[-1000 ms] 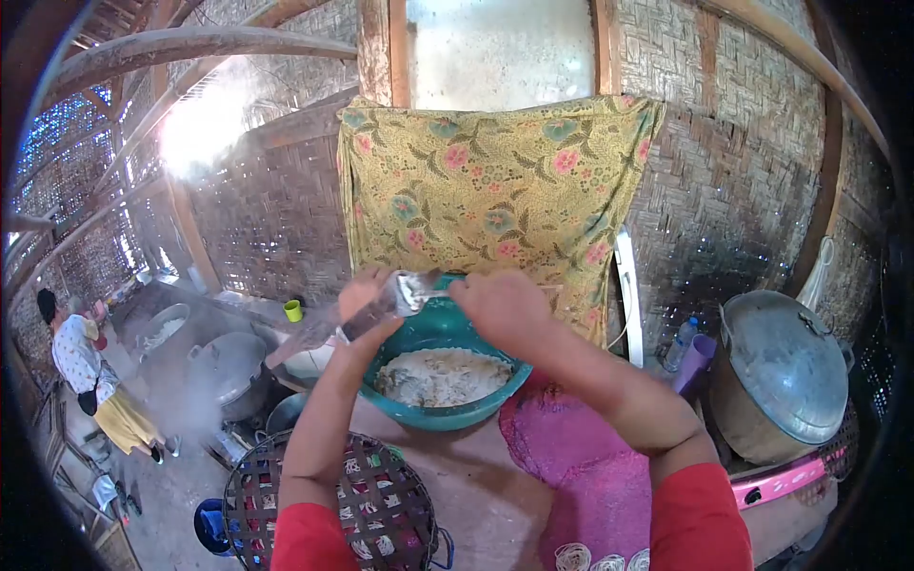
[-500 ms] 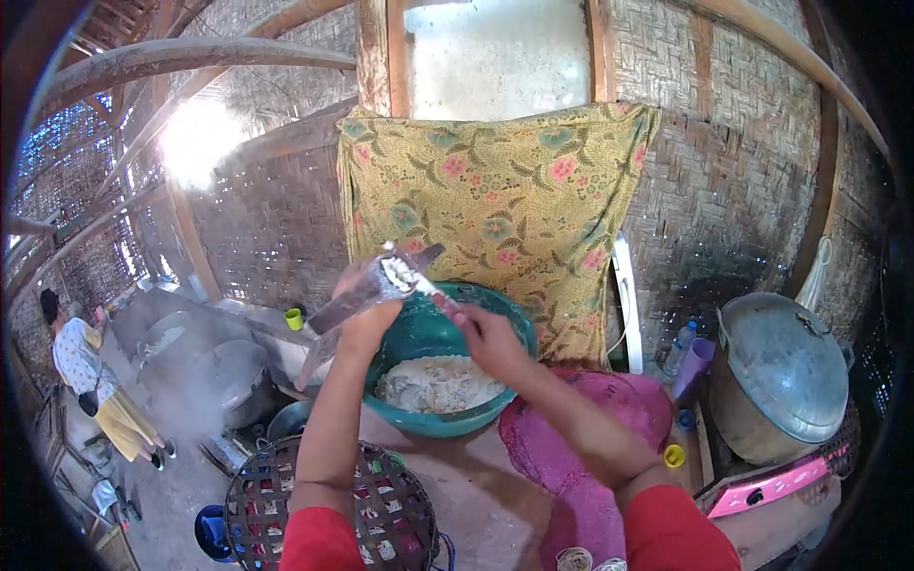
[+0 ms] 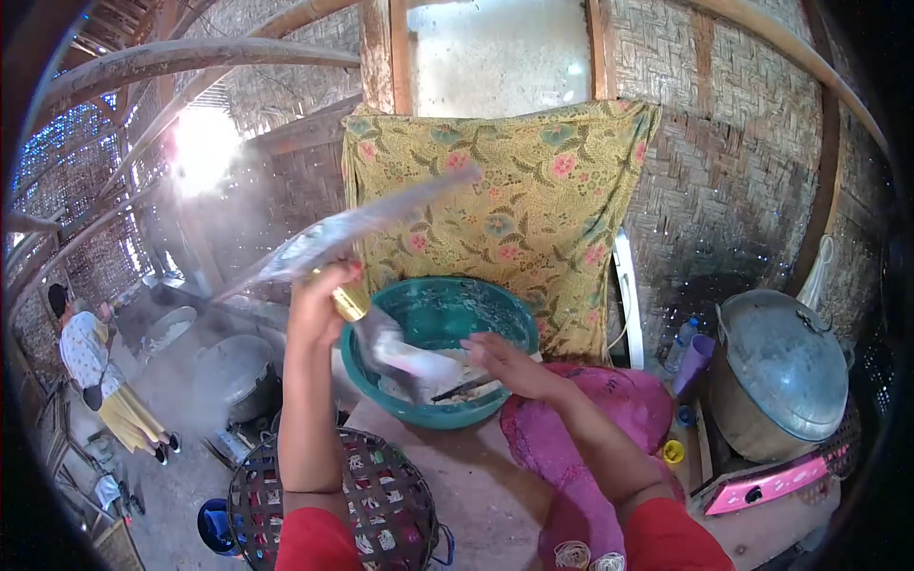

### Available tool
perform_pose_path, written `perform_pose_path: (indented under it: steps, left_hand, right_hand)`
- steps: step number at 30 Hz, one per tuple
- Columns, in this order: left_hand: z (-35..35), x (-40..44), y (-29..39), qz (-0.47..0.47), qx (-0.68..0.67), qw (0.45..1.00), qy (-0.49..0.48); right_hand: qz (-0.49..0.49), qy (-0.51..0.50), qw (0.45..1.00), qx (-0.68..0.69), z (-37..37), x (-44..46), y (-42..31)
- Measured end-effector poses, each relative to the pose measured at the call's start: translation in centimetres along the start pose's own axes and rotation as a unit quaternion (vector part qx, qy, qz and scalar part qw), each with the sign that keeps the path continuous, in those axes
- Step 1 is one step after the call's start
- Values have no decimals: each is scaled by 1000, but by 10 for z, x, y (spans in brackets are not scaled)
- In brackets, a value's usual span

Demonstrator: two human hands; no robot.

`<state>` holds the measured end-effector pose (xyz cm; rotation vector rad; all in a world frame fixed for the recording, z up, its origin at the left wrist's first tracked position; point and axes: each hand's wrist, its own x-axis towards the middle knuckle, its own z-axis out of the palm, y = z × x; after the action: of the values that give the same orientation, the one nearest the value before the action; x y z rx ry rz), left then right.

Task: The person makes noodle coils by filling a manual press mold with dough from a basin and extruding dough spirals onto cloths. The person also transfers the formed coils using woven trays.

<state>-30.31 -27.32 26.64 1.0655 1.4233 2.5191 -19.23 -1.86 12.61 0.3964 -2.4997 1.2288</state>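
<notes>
My left hand [image 3: 328, 295] is wrapped round a tube-shaped hand press [image 3: 350, 303] with a gold-coloured band. Its long bar [image 3: 371, 221] slants up to the right, smeared by motion, and its pale lower end [image 3: 419, 364] tilts down over the green basin [image 3: 376, 411]. My right hand [image 3: 514, 366] hovers at the basin's right side, fingers stretched out, holding nothing I can see. White, crumbly dough or flour [image 3: 395, 388] lies in the basin, partly hidden by the press. A dark, flat-looking utensil [image 3: 468, 387] rests on it.
A pink cloth [image 3: 581, 409] lies right of the basin. In front stands a woven basket [image 3: 343, 514]. At right are a large lidded pot [image 3: 781, 371], a purple cup [image 3: 695, 365] and a water bottle [image 3: 679, 344]. A person [image 3: 100, 371] stands left near steaming pots [image 3: 233, 371].
The press has swung from upright, open end up with white filling, to tilted down over the basin. My right hand has let go of the utensil, moved lower and opened.
</notes>
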Motion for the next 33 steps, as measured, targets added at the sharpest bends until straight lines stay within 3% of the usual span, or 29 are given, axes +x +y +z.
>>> perform_pose_path:
  steps: [1, 2, 3, 4, 7, 8, 9, 10, 11, 12, 13, 14, 16, 18, 20, 21, 24, 26, 28, 30, 31, 33]
  left_hand:
    - [22, -9, 4, 16, -171, 984, -51]
    - [25, -13, -3, -31, -300, 943, -138]
    - [35, -20, -16, -59, -339, 928, -142]
    - [50, -32, -31, -88, -378, 910, -144]
    - [89, -68, -71, -214, -299, 926, -80]
    - [94, -82, -85, -238, -269, 932, -55]
    - [94, -91, -99, -261, -186, 947, -38]
    - [91, -100, -113, -260, -191, 946, -42]
    - [86, -111, -127, -202, 1, 977, -62]
    - [87, -124, -135, -138, 194, 968, -80]
    - [95, -140, -139, -145, 190, 967, -86]
    - [105, -154, -141, -116, 42, 978, -168]
    - [126, -180, -141, -94, -113, 958, -248]
    - [146, -207, -135, -103, -31, 939, -326]
    - [161, -231, -126, -103, 54, 910, -398]
    - [166, -241, -123, -100, 98, 892, -431]
    - [176, -263, -120, -173, 200, 836, -481]
    - [181, -290, -102, -194, 120, 843, -486]
    - [197, -310, -113, -188, 149, 819, -521]
    - [208, -325, -107, -172, 161, 846, -479]
    - [209, -328, -113, -218, 197, 817, -496]
    - [206, -331, -126, -243, 160, 819, -494]
  right_hand:
    - [6, 0, 1000, 2, 7, -8, -14]
    - [53, -44, 961, 269, 18, -16, -28]
    - [94, -81, 847, 517, 27, -30, -43]
    - [101, -73, 844, 521, 33, -52, -65]
    - [78, -126, 528, 836, 55, -123, -87]
    - [114, -56, 507, 853, 57, -148, -94]
    - [134, -12, 530, 838, 52, -174, -93]
    - [152, 32, 551, 820, 41, -198, -91]
    - [154, 79, 622, 763, 21, -215, -99]
    - [157, 128, 686, 699, 0, -231, -111]
    - [158, 172, 750, 619, -17, -248, -119]
    - [158, 214, 805, 530, -31, -262, -128]
    - [153, 297, 911, 241, -52, -277, -146]
    - [94, 329, 920, 191, -60, -285, -160]
    - [58, 201, 972, -109, -76, -287, -198]
    - [56, 172, 974, -136, -77, -286, -209]
    - [60, 89, 981, -161, -84, -294, -218]
    - [64, 64, 983, -158, -82, -297, -219]
    - [139, -8, 979, -146, -77, -301, -224]
    - [154, -16, 976, -150, -76, -309, -216]
    - [162, -24, 975, -148, -76, -315, -211]
    - [175, -41, 973, -143, -80, -326, -201]
